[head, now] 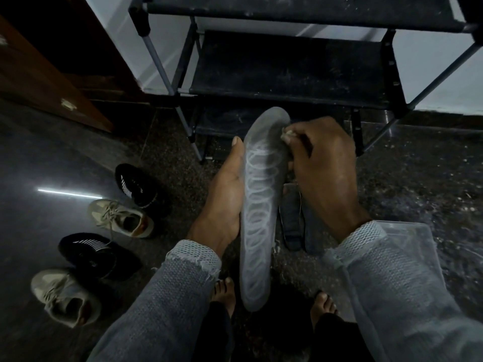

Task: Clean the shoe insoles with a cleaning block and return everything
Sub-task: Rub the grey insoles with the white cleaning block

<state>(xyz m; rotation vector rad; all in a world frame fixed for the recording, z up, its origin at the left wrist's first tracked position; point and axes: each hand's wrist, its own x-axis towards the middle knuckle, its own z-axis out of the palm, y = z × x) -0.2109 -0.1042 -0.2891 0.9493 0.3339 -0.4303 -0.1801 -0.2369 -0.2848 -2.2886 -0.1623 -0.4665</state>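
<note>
A long grey insole (260,212) stands nearly upright between my hands, covered with looping white rub marks. My left hand (224,194) holds it along its left edge, thumb up beside it and fingers hidden behind. My right hand (321,173) pinches a small pale cleaning block (287,135) and presses it against the insole's upper right edge near the toe end. More dark insoles (294,220) lie on the floor behind my right wrist.
Two black striped shoes (136,185) and two beige sneakers (122,218) sit on the dark floor at the left. A black shoe rack (287,66) stands straight ahead. A clear plastic container (407,246) sits under my right forearm. My bare feet (224,291) are below.
</note>
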